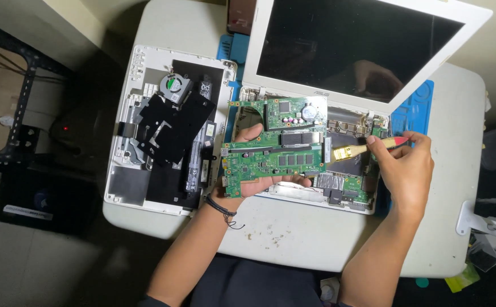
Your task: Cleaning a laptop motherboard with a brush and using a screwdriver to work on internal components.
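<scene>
A green circuit board point(273, 159) is lifted over an opened white laptop point(350, 187), and my left hand point(247, 185) grips it from below at its left end, thumb on top. My right hand point(404, 167) holds a small paintbrush point(367, 149) with a red-and-wood handle. Its pale bristles touch the right edge of the board. A second green board point(288, 112) lies in the laptop body behind it. The laptop's dark screen point(356, 45) stands open at the back.
The removed white bottom cover point(168, 131), with a fan, black sheets and a battery, lies on the table's left part. A blue mat point(413, 111) sits under the laptop. Small crumbs of dirt dot the white table point(293, 236) in front. Dark floor surrounds the table.
</scene>
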